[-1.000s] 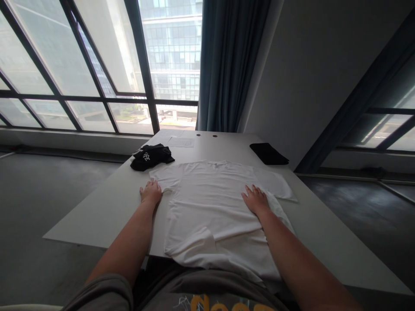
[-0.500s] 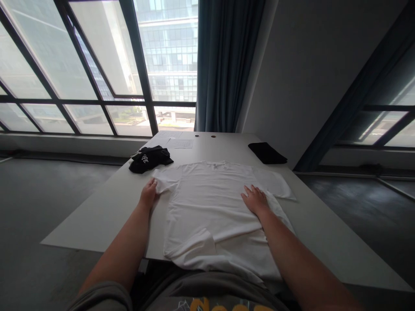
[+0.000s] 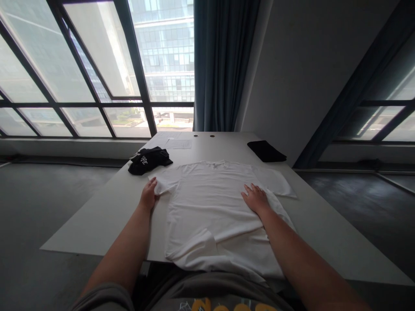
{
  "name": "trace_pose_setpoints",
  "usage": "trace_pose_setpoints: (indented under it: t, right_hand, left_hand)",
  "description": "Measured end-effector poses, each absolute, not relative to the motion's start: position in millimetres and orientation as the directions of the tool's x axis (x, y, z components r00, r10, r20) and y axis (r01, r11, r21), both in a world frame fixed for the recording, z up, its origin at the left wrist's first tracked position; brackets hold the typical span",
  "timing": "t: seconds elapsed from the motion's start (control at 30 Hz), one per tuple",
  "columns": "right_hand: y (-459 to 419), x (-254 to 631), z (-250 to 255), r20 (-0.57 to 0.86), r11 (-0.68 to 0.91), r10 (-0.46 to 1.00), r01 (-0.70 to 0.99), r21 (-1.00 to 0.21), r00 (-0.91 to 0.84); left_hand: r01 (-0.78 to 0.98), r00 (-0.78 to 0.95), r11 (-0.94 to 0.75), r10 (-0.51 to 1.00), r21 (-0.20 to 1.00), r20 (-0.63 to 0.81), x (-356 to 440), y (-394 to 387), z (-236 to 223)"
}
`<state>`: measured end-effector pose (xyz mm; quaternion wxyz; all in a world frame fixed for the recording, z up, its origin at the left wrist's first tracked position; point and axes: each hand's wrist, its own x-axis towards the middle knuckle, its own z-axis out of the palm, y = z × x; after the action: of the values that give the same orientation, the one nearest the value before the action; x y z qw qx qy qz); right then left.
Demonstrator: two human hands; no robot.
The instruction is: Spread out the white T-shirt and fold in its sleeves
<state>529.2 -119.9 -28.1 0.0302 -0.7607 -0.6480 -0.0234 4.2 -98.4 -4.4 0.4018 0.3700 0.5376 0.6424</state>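
Observation:
A white T-shirt point(image 3: 207, 198) lies spread over the table, its collar toward the far side and its hem bunched at the near edge by my body. My left hand point(image 3: 149, 194) is closed on the end of the left sleeve, thumb on top. My right hand point(image 3: 255, 197) rests flat on the right part of the shirt's body, fingers spread. The right sleeve lies stretched out beyond it. Creases run across the lower half, where a flap of cloth is folded over.
On the white table point(image 3: 90, 220), a crumpled black garment point(image 3: 149, 160) with white lettering lies far left. A folded black cloth point(image 3: 266, 151) sits far right. Paper sheets point(image 3: 179, 144) lie at the back, near two round holes. Behind stand a blue curtain point(image 3: 223, 65) and windows.
The view has shifted very slightly. My left hand keeps its hold on the sleeve and my right hand stays flat on the shirt; the shirt lies almost the same.

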Motion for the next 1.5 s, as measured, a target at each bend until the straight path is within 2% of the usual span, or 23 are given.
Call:
trace_pose_setpoints:
  t: [0.17, 0.3, 0.4, 0.47, 0.53, 0.63, 0.87, 0.97, 1.1, 1.2, 1.27, 1.33, 1.4, 1.5]
  right_hand:
    - [-120, 528, -27, 0.082, -0.156, 0.984, 0.988, -0.022, 0.157]
    - [-121, 528, -26, 0.087, -0.15, 0.985, 0.988, -0.028, 0.152]
    - [-121, 528, -28, 0.103, -0.146, 0.984, 0.989, -0.029, 0.149]
    - [-120, 528, -29, 0.112, -0.146, 0.983, 0.989, -0.024, 0.148]
    - [-120, 528, -29, 0.119, -0.143, 0.982, 0.99, -0.015, 0.144]
    - [-120, 527, -28, 0.121, -0.141, 0.983, 0.99, -0.004, 0.141]
    - [-124, 525, -22, 0.098, -0.146, 0.984, 0.989, -0.012, 0.146]
    - [-124, 527, -23, 0.096, -0.138, 0.986, 0.99, -0.017, 0.139]
    - [-125, 525, -22, 0.123, -0.137, 0.982, 0.99, -0.044, 0.141]
    - [-124, 507, -11, 0.185, -0.055, 0.98, 0.996, -0.075, 0.068]
    - [-120, 481, 1, 0.203, 0.084, 0.977, 0.989, -0.121, -0.058]
    - [-112, 447, 14, 0.156, 0.221, 0.969, 0.951, -0.218, -0.189]
    - [-98, 407, 25, 0.063, 0.269, 0.962, 0.892, -0.363, -0.264]
    - [-69, 354, 37, 0.019, 0.281, 0.953, 0.858, -0.43, -0.302]
  left_hand:
    - [0.298, -0.374, -0.049, 0.913, 0.953, 0.163, 4, -81, 5]
    - [0.555, -0.259, -0.058, 0.936, 0.83, 0.239, 8, -62, 34]
    - [0.684, -0.151, -0.116, 0.943, 0.721, 0.295, 22, -53, 51]
    - [0.757, -0.068, -0.157, 0.946, 0.634, 0.316, 37, -55, 56]
    - [0.849, 0.045, -0.201, 0.949, 0.489, 0.312, 57, -60, 58]
    - [0.927, 0.177, -0.239, 0.958, 0.288, 0.225, 93, -73, 55]
    - [0.925, 0.246, -0.268, 0.963, 0.271, 0.112, 140, -94, 32]
    - [0.949, 0.194, -0.211, 0.977, 0.236, 0.093, 120, -103, 13]
    - [0.943, 0.149, -0.186, 0.978, 0.275, 0.149, 78, -116, 1]
    - [0.952, 0.091, -0.137, 0.981, 0.274, 0.173, 58, -121, 3]
    - [0.963, 0.02, -0.07, 0.981, 0.258, 0.193, 55, -123, 6]
    - [0.969, -0.038, -0.016, 0.977, 0.248, 0.21, 57, -123, 8]
    - [0.967, -0.067, 0.011, 0.975, 0.253, 0.211, 62, -124, 9]
    - [0.953, -0.076, 0.013, 0.977, 0.303, 0.198, 65, -127, 11]
